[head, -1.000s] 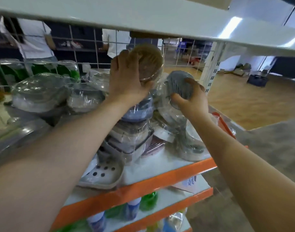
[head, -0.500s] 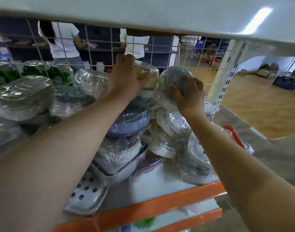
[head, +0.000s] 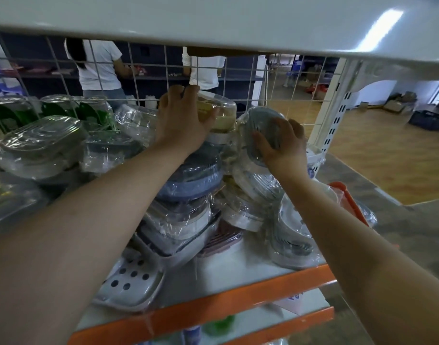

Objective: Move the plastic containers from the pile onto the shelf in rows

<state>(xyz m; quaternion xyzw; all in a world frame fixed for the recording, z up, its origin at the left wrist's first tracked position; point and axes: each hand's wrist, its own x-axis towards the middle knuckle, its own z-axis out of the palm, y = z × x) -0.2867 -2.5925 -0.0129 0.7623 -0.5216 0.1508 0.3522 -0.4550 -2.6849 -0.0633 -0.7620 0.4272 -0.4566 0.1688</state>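
Observation:
My left hand [head: 182, 118] grips a clear-lidded container with a yellowish base [head: 222, 115], which sits on top of a stack of wrapped containers [head: 191, 185] near the wire back of the shelf. Beside it, my right hand [head: 281, 145] holds a round grey container in plastic wrap [head: 259, 125], tilted on its side atop a leaning pile of round containers [head: 258, 190]. Both arms reach in under the upper shelf board. The shelf [head: 238, 272] is white with an orange front edge.
More wrapped clear containers [head: 39, 145] lie on the shelf's left. A white perforated tray [head: 131, 282] rests near the front edge. The upper shelf board [head: 213, 23] hangs low overhead. A wire grid [head: 240, 78] backs the shelf, with people standing beyond it. A white upright post [head: 330, 120] stands at right.
My left hand has turned the yellowish container from tilted to flat and set it on the stack. My right hand has brought the grey container a little lower, against the pile.

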